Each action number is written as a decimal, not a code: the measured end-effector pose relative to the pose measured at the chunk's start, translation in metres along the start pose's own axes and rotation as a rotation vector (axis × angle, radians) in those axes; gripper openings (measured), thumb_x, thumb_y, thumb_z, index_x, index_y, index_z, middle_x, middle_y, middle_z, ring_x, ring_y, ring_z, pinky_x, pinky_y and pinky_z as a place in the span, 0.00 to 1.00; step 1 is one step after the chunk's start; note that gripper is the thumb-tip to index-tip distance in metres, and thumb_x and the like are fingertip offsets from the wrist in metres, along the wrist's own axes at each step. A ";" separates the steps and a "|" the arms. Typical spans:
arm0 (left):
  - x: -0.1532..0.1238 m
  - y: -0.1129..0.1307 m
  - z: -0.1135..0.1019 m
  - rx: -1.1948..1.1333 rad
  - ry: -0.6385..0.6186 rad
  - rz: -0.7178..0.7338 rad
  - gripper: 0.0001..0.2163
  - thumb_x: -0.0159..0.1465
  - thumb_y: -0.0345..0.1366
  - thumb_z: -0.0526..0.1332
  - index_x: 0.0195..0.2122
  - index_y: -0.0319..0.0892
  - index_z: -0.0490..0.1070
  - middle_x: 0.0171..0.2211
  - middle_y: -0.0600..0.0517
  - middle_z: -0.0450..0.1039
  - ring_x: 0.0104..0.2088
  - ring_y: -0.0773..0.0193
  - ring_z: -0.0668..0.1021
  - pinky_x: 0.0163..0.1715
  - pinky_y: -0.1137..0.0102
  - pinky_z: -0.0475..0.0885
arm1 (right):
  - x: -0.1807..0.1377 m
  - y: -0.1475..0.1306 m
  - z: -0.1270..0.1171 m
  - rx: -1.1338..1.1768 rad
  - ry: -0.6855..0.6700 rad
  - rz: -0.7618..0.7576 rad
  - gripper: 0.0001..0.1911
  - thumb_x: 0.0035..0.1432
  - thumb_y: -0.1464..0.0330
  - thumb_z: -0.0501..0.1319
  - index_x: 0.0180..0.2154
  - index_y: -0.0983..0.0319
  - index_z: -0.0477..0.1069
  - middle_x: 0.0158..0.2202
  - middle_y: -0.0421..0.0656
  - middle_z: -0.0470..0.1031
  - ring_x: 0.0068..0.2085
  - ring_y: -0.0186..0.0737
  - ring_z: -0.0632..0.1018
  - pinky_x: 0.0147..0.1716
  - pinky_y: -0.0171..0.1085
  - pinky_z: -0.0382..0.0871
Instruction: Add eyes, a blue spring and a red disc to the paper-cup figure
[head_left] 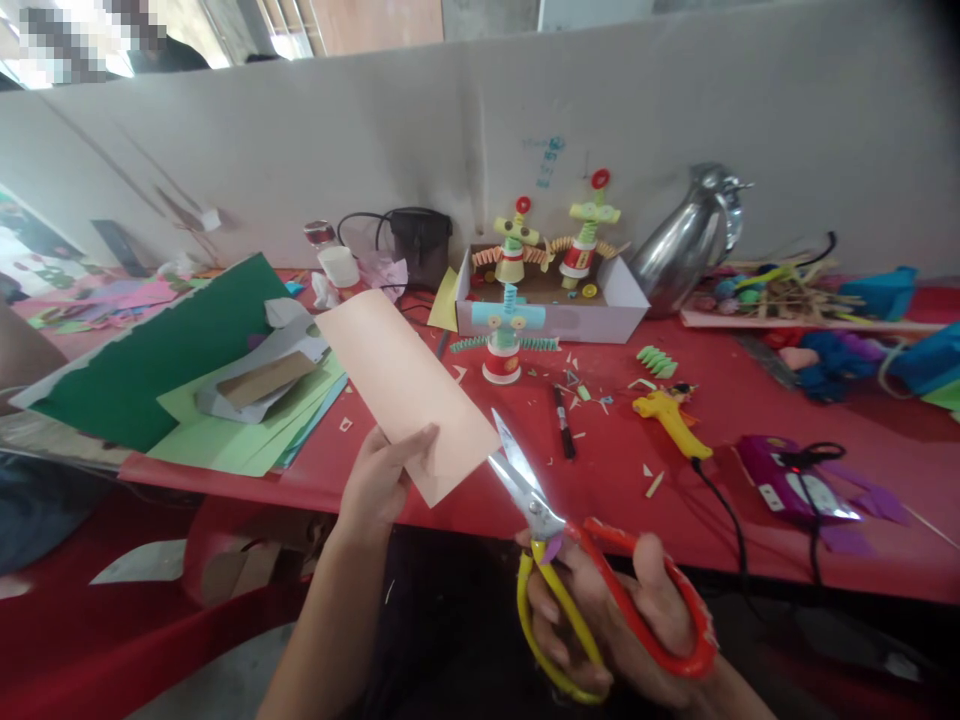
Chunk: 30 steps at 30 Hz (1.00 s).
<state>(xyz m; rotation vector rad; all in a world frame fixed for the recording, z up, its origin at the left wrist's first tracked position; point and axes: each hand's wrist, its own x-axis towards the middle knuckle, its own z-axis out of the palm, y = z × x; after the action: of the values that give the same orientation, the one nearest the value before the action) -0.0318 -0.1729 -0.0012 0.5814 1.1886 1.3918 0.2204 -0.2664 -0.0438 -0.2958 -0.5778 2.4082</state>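
A pale peach sheet of paper [409, 390] is pinched in my left hand [382, 475], thumb on top and fingers beneath. In my right hand [615, 615] is a pair of scissors [538, 515] with one red and one yellow handle loop. Their blades are spread apart, the tips close to the sheet's right corner. Beyond the sheet stands a paper robot figure [504, 350] with a blue head, green spring arms and a red cup body. A black marker [563, 422] lies to the right of the blades among small paper scraps.
Two more paper figures stand in a white box [555, 322]. A metal jug [686, 240] is at the back right. A yellow glue gun [675, 422] and a purple device [787, 480] have cords over the front edge. A green board [161, 350] and paper sheets lie left.
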 end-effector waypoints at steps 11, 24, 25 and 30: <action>-0.019 -0.012 0.001 0.086 -0.197 -0.097 0.19 0.48 0.35 0.76 0.41 0.37 0.80 0.41 0.42 0.82 0.36 0.56 0.83 0.36 0.68 0.79 | 0.019 -0.008 -0.010 0.026 -0.118 -0.042 0.48 0.50 0.31 0.51 0.57 0.60 0.62 0.41 0.48 0.68 0.35 0.41 0.73 0.18 0.28 0.55; -0.035 -0.010 -0.005 0.086 -0.170 -0.143 0.22 0.46 0.35 0.77 0.43 0.36 0.79 0.40 0.40 0.82 0.35 0.52 0.83 0.35 0.64 0.79 | 0.021 -0.009 -0.005 -0.011 -0.108 -0.012 0.47 0.47 0.30 0.52 0.50 0.61 0.63 0.38 0.44 0.64 0.28 0.30 0.64 0.18 0.27 0.48; -0.037 -0.011 -0.004 0.085 -0.181 -0.144 0.22 0.47 0.34 0.77 0.43 0.36 0.79 0.40 0.40 0.82 0.35 0.52 0.83 0.36 0.64 0.80 | 0.023 -0.009 -0.004 -0.013 -0.116 -0.015 0.46 0.47 0.30 0.51 0.49 0.62 0.64 0.38 0.44 0.64 0.27 0.30 0.64 0.18 0.27 0.49; -0.042 -0.013 -0.005 0.074 -0.220 -0.159 0.21 0.49 0.35 0.75 0.44 0.36 0.78 0.41 0.39 0.82 0.38 0.50 0.83 0.40 0.61 0.80 | 0.026 -0.012 0.001 -0.006 -0.138 -0.009 0.45 0.48 0.30 0.51 0.47 0.62 0.64 0.36 0.42 0.64 0.27 0.28 0.62 0.18 0.27 0.48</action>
<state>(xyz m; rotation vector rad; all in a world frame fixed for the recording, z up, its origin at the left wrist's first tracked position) -0.0218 -0.2156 -0.0029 0.6592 1.0870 1.1230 0.2065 -0.2417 -0.0384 -0.1298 -0.6472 2.4322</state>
